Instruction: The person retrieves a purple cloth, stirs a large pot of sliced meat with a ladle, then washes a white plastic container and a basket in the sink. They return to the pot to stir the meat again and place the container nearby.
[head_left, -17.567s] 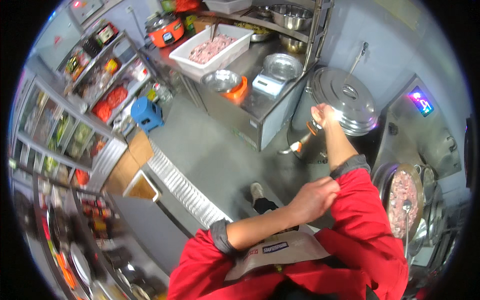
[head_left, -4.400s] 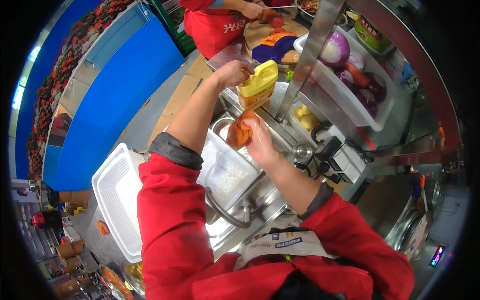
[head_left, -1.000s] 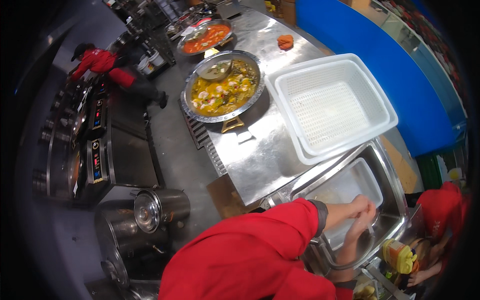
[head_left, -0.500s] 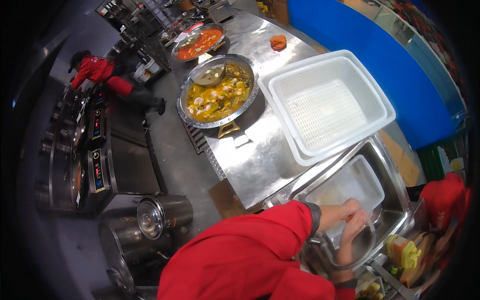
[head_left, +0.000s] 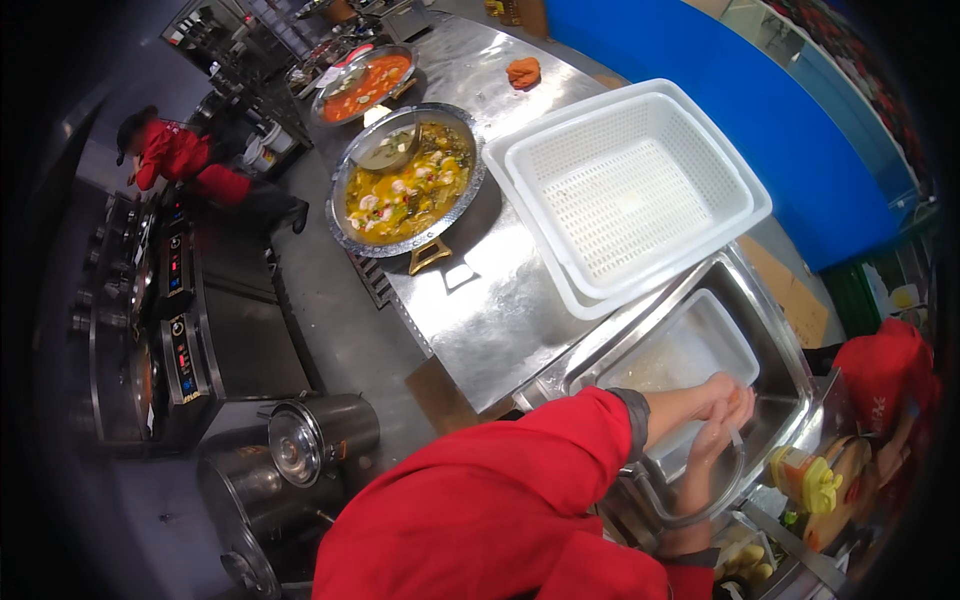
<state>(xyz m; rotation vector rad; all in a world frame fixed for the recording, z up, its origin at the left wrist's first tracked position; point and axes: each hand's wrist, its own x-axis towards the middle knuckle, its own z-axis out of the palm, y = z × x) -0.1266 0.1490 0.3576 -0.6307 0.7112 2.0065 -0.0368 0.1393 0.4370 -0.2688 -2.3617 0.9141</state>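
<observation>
Your two hands meet over the steel sink (head_left: 700,300), under the arc of the curved faucet (head_left: 700,505). The left hand (head_left: 718,392) and the right hand (head_left: 722,425) are pressed together, fingers overlapping; whether either is closed around anything cannot be told from this view, and no object shows between them. Judged from the posture, you are at the rinsing or rubbing stage, palms worked against each other above the basin.

A white rectangular tub (head_left: 690,345) sits inside the sink, just beneath and beside your hands, holding pale, wet contents that are too blurred to identify. On the stainless counter (head_left: 490,310) next to the sink stands a white perforated basket (head_left: 630,190) nested in a white tray. Further along lie a large round pan of yellow stew (head_left: 408,180) with a ladle in it, a second pan of red broth (head_left: 362,85), and an orange cloth (head_left: 523,71).

A co-worker in red (head_left: 185,165) bends at the cooker line, well apart from you.

The next move calls for keeping your hands above the basin and clear of the tub rim.
</observation>
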